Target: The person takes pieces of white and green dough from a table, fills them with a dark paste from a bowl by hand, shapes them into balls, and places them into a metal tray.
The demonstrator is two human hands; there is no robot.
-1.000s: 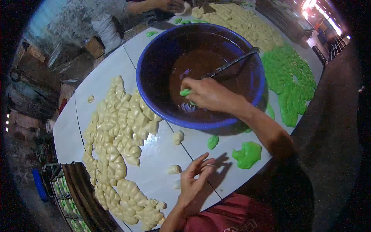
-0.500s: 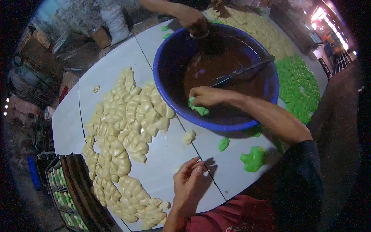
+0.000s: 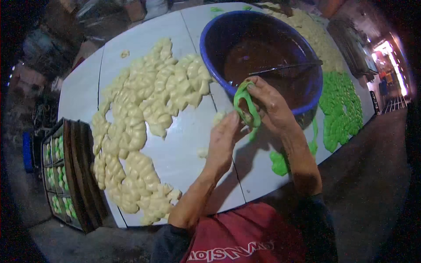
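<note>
Close to the near rim of the basin, my right hand [image 3: 272, 105] grips a soft green dough piece [image 3: 240, 98], which is stretched into a loop with some brown on its upper part. My left hand [image 3: 222, 142] pinches the loop's lower left side; its fingertips are partly hidden. The blue basin [image 3: 205, 57] holds a dark brown filling [image 3: 250, 55]. A long dark flat tool [image 3: 285, 68] lies across the basin against its right rim. Cream dough pieces [image 3: 131, 127] spread over the table left of my hands, with one small cream piece [image 3: 202, 152] beside my left wrist.
Flattened green dough pieces [image 3: 340, 111] cover the table's right side, beyond a green lump [image 3: 279, 163] near my right forearm. Farther back lie more cream pieces [image 3: 307, 33]. Stacked dark trays [image 3: 81, 175] holding green and cream pieces stand at the table's left edge.
My right hand has come out of the basin toward me with the green piece, now stretched open. My left hand has risen to meet it. The other person's arm has left the view.
</note>
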